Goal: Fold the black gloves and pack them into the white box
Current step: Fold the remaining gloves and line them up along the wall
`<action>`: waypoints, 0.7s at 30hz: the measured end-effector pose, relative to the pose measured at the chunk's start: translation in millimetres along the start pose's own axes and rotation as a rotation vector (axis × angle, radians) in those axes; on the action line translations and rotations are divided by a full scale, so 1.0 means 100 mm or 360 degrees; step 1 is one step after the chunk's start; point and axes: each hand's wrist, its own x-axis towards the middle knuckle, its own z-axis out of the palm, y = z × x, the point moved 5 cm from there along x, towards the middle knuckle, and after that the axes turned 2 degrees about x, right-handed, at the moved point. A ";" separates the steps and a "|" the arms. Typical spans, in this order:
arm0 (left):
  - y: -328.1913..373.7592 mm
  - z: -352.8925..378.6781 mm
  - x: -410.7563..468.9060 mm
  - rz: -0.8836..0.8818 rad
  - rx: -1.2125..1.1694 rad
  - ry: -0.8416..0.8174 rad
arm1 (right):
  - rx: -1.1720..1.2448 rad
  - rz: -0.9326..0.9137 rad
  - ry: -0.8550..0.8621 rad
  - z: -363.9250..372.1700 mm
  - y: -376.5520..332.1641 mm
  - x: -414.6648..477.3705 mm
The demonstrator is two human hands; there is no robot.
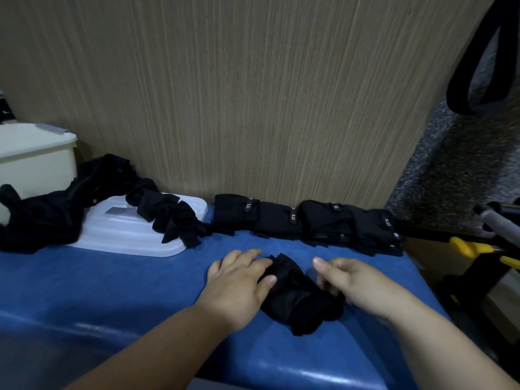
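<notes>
Pressing a black glove [298,298] to the counter [112,280], my left hand [239,282] lies flat, fingers straight. My right hand [358,282] pinches its edge.

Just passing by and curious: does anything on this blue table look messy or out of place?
At left, loose, crumpled black gloves sprawl over the flat white plastic lid and against the white box, unlike the neat row of folded black gloves along the wall. Nothing looks spilled or damaged.
</notes>
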 end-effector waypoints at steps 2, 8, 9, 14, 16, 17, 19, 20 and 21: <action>0.07 -0.05 -0.01 0.0092 -0.0089 0.0103 | -0.0127 -0.0015 0.0180 0.06 -0.01 0.03; 0.22 -0.04 -0.06 0.0224 -0.0238 -0.0047 | -0.0373 -0.0021 0.0111 0.21 -0.01 0.04; 0.22 -0.01 -0.07 0.0235 -0.0176 -0.0088 | -0.0388 -0.0017 0.0102 0.21 -0.01 0.04; 0.17 0.06 -0.05 0.0314 0.0071 -0.0171 | -0.0381 0.0070 0.0033 0.15 0.05 0.04; 0.17 0.07 -0.05 0.0365 0.0113 -0.0174 | -0.0356 0.0091 0.0025 0.13 0.07 0.05; 0.18 0.06 -0.04 0.0395 0.0109 -0.0157 | -0.0342 0.0089 0.0019 0.13 0.07 0.05; 0.19 0.03 -0.02 0.0438 0.0076 -0.0048 | -0.0326 0.0066 0.0013 0.13 0.06 0.05; 0.19 -0.01 -0.01 0.0449 0.0048 0.0053 | -0.0298 0.0059 0.0013 0.14 0.05 0.04; 0.20 -0.06 0.00 0.0451 0.0014 0.0174 | -0.0251 0.0065 0.0009 0.14 0.04 0.03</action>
